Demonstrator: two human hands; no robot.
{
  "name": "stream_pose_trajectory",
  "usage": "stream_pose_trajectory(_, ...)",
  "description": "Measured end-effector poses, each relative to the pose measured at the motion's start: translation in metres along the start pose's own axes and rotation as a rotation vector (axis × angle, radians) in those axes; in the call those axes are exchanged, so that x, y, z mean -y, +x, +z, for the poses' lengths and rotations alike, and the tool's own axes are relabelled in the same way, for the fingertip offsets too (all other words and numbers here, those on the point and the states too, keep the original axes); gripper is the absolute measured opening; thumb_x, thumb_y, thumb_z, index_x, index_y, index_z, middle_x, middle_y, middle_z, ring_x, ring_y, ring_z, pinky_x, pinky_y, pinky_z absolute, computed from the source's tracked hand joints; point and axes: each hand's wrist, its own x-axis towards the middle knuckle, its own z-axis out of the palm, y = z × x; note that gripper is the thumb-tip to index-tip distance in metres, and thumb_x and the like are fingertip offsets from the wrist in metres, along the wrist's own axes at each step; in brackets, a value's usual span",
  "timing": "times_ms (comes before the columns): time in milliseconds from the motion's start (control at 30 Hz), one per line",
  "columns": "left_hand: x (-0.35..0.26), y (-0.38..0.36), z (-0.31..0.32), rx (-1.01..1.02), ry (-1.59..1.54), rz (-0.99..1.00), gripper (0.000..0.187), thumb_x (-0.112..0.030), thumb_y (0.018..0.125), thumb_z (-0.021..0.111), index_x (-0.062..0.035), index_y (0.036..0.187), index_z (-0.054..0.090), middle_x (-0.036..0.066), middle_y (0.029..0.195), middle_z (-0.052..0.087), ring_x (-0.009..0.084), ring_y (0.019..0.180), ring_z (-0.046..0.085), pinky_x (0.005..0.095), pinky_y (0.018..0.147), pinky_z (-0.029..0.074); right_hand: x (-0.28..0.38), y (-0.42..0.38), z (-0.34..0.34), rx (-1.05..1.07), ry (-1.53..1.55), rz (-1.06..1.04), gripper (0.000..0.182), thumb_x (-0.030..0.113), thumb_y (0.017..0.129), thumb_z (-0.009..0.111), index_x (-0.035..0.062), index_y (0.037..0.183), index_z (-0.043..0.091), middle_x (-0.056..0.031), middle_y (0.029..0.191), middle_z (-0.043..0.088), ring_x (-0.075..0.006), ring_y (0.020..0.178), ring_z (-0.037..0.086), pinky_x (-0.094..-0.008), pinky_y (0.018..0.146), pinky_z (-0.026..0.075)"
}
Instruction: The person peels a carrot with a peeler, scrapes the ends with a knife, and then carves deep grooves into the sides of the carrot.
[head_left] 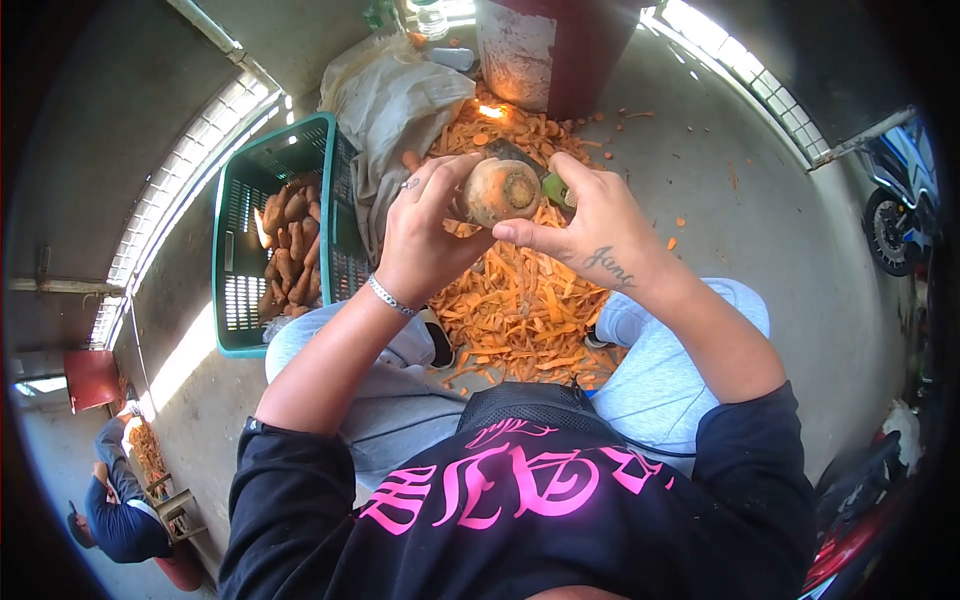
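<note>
At twelve o'clock, a bin backs the peelings, sack at eleven; my left hand clasps a carrot, my right hand a green tool.

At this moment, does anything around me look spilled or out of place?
Thin orange vegetable peelings lie heaped on the grey floor, not in a container, with small orange scraps scattered farther right, so it looks spilled.

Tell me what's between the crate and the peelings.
A pale sack, in the head view; nearer the wearer, the left arm and leg do too.
</note>
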Motion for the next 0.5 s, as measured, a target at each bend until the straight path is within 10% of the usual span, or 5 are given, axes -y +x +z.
stream_pose_trajectory(500,0.000,-0.002,-0.013,0.254,-0.249,-0.166,0.062,-0.015,0.063,0.085,-0.0009,0.116,0.054,0.016,0.101,0.064,0.0302,0.093,0.066,0.0370,0.079,0.053,-0.022,0.012,-0.003,-0.109,-0.345,-0.471,0.072,0.076,0.066,0.065,0.0059,0.069,0.054,-0.0091,0.056,0.055,-0.0300,0.052,0.063,-0.0395,0.052,0.052)
